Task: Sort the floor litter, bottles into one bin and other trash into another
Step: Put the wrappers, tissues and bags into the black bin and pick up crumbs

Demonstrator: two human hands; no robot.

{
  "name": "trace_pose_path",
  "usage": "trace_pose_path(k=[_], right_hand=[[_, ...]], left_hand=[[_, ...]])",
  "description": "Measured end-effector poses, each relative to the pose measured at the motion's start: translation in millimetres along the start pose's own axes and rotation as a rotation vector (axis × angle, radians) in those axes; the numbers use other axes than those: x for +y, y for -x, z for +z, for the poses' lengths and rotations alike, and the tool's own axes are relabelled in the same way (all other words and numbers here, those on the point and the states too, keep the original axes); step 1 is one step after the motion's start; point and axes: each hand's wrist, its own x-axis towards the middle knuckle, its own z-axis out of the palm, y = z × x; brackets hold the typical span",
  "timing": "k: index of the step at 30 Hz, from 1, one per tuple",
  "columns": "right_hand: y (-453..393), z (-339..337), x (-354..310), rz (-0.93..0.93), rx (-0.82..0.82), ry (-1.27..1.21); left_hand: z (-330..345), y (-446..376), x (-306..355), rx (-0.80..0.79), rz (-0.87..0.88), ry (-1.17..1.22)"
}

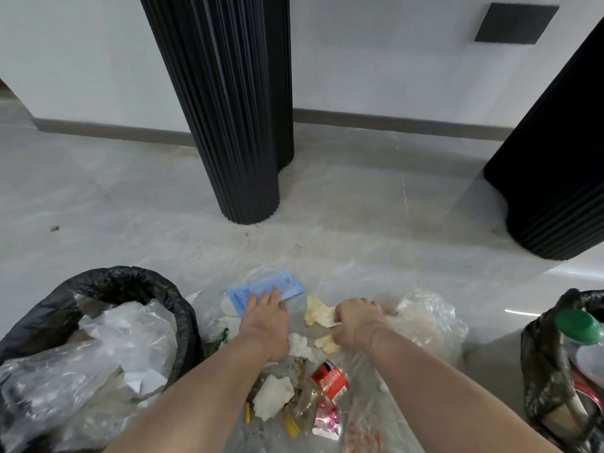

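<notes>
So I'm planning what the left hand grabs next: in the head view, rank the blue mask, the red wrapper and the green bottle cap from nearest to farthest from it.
1. Blue mask: under the left hand fingers, touching.
2. Red wrapper: lower right of it, between the forearms.
3. Green bottle cap: far right, in the right bin.

A tall black ribbed column (pixel 228 103) stands on the pale grey floor (pixel 130 197), its foot meeting the tiles a little out from the white wall (pixel 81 53). Behind the column, a grey skirting strip (pixel 392 120) runs along the base of that wall. Well to the right of the column rises a second black ribbed column (pixel 555 178), leaning in from the edge. High on the wall between the two sits a dark square panel (pixel 514 23).
</notes>
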Motion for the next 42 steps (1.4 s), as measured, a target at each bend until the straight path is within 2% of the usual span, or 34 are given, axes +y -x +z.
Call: trace_pose_path(k=[5, 11, 16, 21, 26, 30, 34, 36, 39, 42], right_hand=[[-0.2, 0.3, 0.4, 0.018, 0.058, -0.032], [19.9, -38.4, 17.8, 0.099, 0.105, -0.403], [49.7, -80.4, 23.2, 0.108, 0.192, -0.517], [86.6, -114.3, 10.8, 0.033, 0.267, -0.551], [124.0, -141.0, -20.2, -0.056, 0.286, -0.576], [138.2, -157.0, -49.7, -0.118, 0.306, -0.658], [150.8, -172.4, -85.9, -0.194, 0.326, -0.733], [155.8, -178.6, -105.2, -0.228, 0.339, -0.762], [161.9, -188.9, -134.6, -0.278, 0.350, -0.805], [163.8, -195.7, -167.8, -0.323, 0.363, -0.854]], left_hand=[[-13.2, 7.3, -2.3, 0.105, 0.019, 0.005], [-55.4, 34.3, -15.0, 0.319, 0.141, 0.096], [-100.4, 95.2, -41.1, 0.463, 0.244, 0.174], [-114.7, 173.0, -97.0, 0.546, 0.169, 0.216], [-94.2, 235.1, -153.4, 0.557, 0.026, 0.182], [-62.0, 261.5, -182.5, 0.492, -0.062, 0.163], [-17.8, 269.8, -179.8, 0.375, -0.061, 0.164], [3.4, 268.8, -177.5, 0.271, -0.030, 0.220], [24.3, 268.9, -182.0, 0.139, -0.011, 0.427], [28.7, 270.7, -193.2, 0.234, -0.050, 0.561]])
